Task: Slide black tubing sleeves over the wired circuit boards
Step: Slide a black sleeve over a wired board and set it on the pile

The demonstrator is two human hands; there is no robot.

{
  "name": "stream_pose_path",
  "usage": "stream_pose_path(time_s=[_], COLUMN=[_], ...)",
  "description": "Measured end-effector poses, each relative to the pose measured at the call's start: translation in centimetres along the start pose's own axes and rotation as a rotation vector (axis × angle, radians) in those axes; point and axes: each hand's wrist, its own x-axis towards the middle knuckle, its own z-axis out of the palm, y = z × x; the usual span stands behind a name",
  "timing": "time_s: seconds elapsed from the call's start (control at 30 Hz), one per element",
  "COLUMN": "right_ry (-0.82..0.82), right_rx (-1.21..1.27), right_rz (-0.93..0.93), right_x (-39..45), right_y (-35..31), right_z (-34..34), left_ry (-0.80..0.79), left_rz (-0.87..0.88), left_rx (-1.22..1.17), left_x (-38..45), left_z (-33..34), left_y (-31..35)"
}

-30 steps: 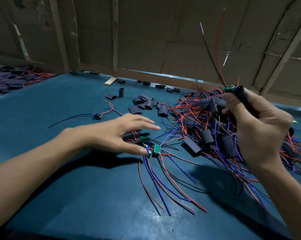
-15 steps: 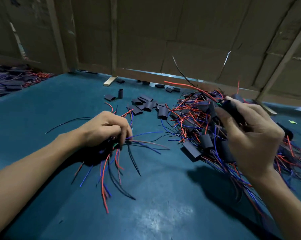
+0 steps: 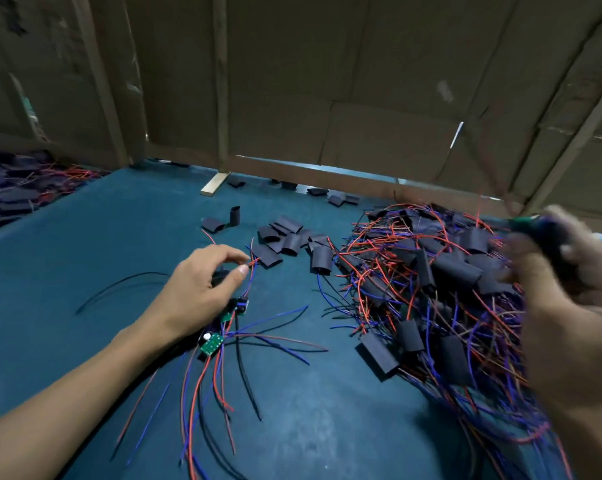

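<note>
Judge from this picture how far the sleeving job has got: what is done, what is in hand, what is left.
Done: a large pile of sleeved boards lies on the right of the table. In hand: the right hand, blurred, holds a board part-covered by a black sleeve; the left hand pinches wires beside loose green bare boards. Left: those boards and the empty sleeves behind them.
</note>
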Motion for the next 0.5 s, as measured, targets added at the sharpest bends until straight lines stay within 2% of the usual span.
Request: stream_pose_path(time_s=[0.07, 0.13, 0.23, 0.33, 0.43, 0.5], right_ry=[-0.055, -0.231, -0.194, -0.244, -0.229, -0.305], right_rx=[0.025, -0.016, -0.153, -0.349, -0.471, -0.55], right_rz=[0.097, 0.084, 0.102, 0.164, 0.271, 0.332], right_x=[2.4, 5.3, 10.1, 13.3, 13.0, 11.5], right_y=[-0.4, -0.1, 1.1, 1.9, 2.5, 3.2], right_z=[-0.6, -1.0, -0.8, -0.7, -0.6, 0.3], left_ry=[-0.017, -0.032, -0.023, -0.009, -0.073, -0.127], left_rz=[0.012, -0.008, -0.04, -0.079, -0.049, -0.052], left_rx=[0.022, 0.031, 0.007, -0.006, 0.077, 0.125], left_x=[0.0, 0.0, 0.0, 0.2, 0.2, 0.2], left_z=[0.0, -0.1, 0.0, 0.1, 0.1, 0.2], left_y=[0.2, 0.3, 0.5, 0.4, 0.7, 1.1])
